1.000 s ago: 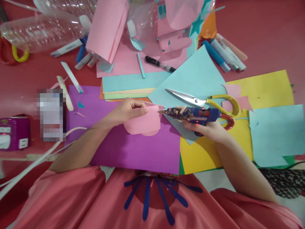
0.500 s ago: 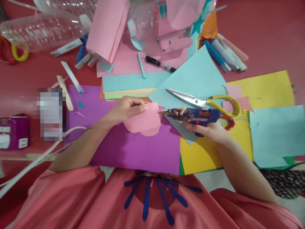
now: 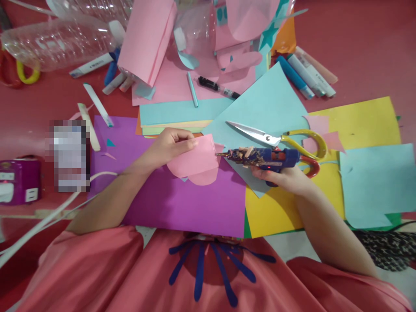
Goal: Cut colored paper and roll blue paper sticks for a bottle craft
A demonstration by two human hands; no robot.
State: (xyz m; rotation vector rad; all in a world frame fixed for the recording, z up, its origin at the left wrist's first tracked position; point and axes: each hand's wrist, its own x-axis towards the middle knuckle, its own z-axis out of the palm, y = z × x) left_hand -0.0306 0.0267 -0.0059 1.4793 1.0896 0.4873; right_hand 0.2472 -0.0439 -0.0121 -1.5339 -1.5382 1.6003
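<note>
My left hand [image 3: 175,145] pinches a piece of pink paper [image 3: 195,158] between thumb and fingers, above the purple sheet [image 3: 188,208]. Another pink paper piece [image 3: 204,177] shows beneath its lower edge. My right hand [image 3: 286,175] is wrapped round the handle of a blue glue gun [image 3: 276,158], whose front is crusted with brownish bits. Its nozzle points left and sits right at the right edge of the pink paper; whether they touch I cannot tell. Just behind the glue gun lie scissors [image 3: 273,139] with yellow and red handles, on light blue paper [image 3: 263,104].
Yellow paper [image 3: 273,212] lies under my right arm. Markers [image 3: 305,76], a black pen [image 3: 217,86], clear plastic bottles [image 3: 65,41] and a pink paper roll [image 3: 147,41] lie farther back. At left are a blurred phone [image 3: 69,156], a purple box [image 3: 19,180] and a white cable [image 3: 61,208].
My left hand has tilted the pink paper, its right edge moving slightly up and left. The glue gun has hardly moved.
</note>
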